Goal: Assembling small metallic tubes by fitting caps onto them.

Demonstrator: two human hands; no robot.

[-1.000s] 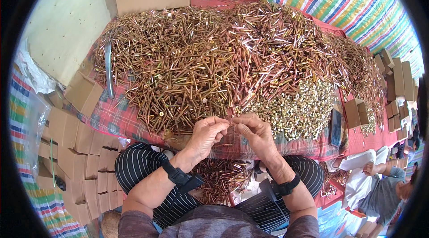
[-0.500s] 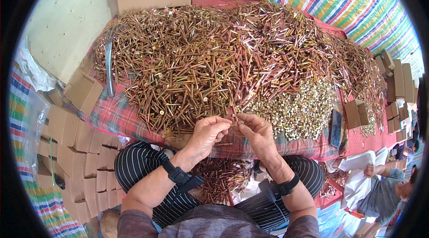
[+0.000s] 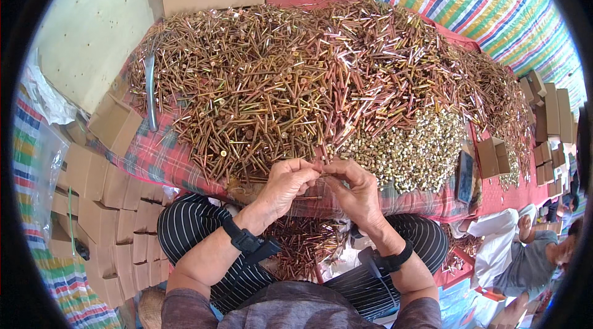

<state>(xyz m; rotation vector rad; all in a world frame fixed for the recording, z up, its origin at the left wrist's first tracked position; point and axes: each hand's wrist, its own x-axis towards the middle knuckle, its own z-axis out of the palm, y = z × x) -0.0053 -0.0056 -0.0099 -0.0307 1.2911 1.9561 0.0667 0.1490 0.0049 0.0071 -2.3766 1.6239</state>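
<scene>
Over the near edge of the heap my left hand [image 3: 285, 185] is closed in a pinch, thumb against fingers. My right hand [image 3: 356, 188] meets it fingertip to fingertip, also pinching. Between the tips shows a slim copper-coloured bolt [image 3: 319, 155], mostly covered by the fingers; whatever small piece the right fingers grip is hidden. Just beyond both hands spreads a large heap of long copper and brass-toned bolts [image 3: 259, 100]. Beside my right hand lies a pile of small shiny nuts [image 3: 420, 150].
A plaid cloth [image 3: 167, 156] lies under the heap. At left are a curved metal bar [image 3: 151, 91] and stacked cardboard boxes [image 3: 117, 224]. A dark rectangular block [image 3: 464, 176] and an open small box [image 3: 492, 157] stand right. More bolts [image 3: 302, 248] lie between my knees. Another person [image 3: 525, 261] sits far right.
My right fingers have curled over and closed in nearer the left fingertips. The left hand has barely moved. The other person at right has shifted their arm.
</scene>
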